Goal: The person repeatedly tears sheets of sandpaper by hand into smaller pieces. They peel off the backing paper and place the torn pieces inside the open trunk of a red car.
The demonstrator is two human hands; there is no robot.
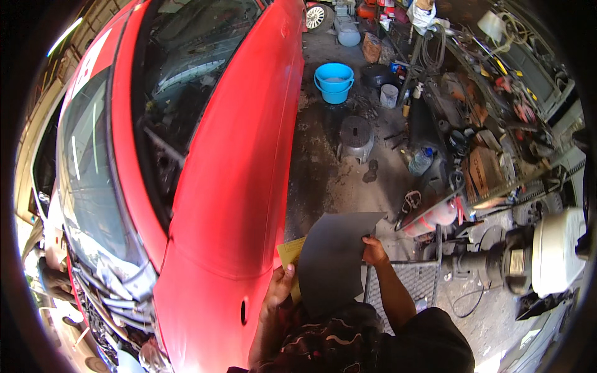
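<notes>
A large dark grey sheet of sandpaper (333, 258), slightly curved, is held up in front of my body. My right hand (374, 251) grips its right edge between thumb and fingers. On the other side my left hand (281, 285) pinches a yellow printed sheet (290, 252), partly hidden behind the grey one. Whether the two sheets are joined cannot be made out. Close beside my left hand runs the smooth red flank of a car (239, 161), with a dark oval slot (244, 313) in its panel.
A blue bucket (334, 82) and a round stool (356, 138) stand on the stained floor ahead. To the right are a water bottle (421, 161), a red cylinder (435, 217), a cluttered metal rack (491, 149) and a machine with a white cover (558, 252). A metal grate (404, 280) lies beside my right forearm.
</notes>
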